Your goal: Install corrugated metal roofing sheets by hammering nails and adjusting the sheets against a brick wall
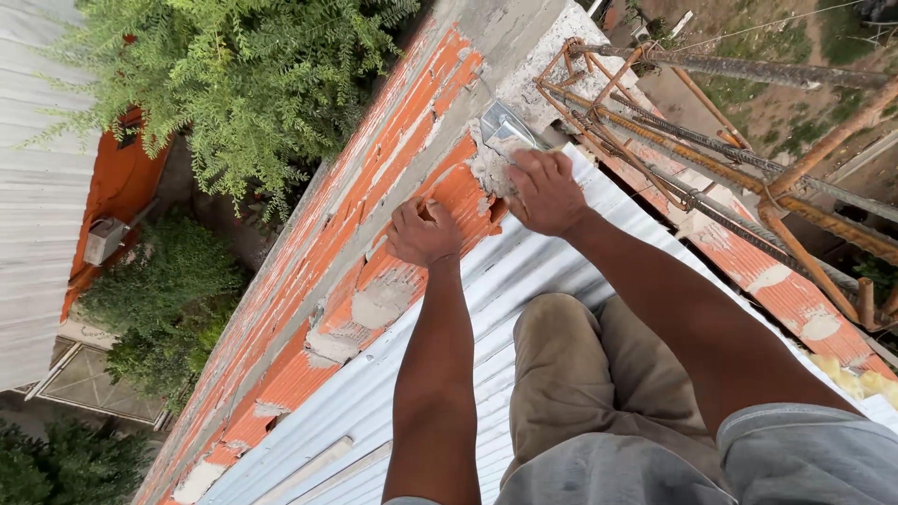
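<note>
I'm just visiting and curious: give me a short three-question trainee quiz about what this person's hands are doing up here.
1. True or false: the right hand holds a metal trowel loaded with mortar.
2. What does the left hand rest on?
A. orange brick wall
B. rusty rebar
C. tree
3. What kind of sheeting is the person on?

Key: 1 true; 2 A; 3 corrugated metal.

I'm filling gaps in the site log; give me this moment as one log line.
left hand: fist on brick wall | right hand: holds trowel with mortar at wall top | rebar to the right
</note>
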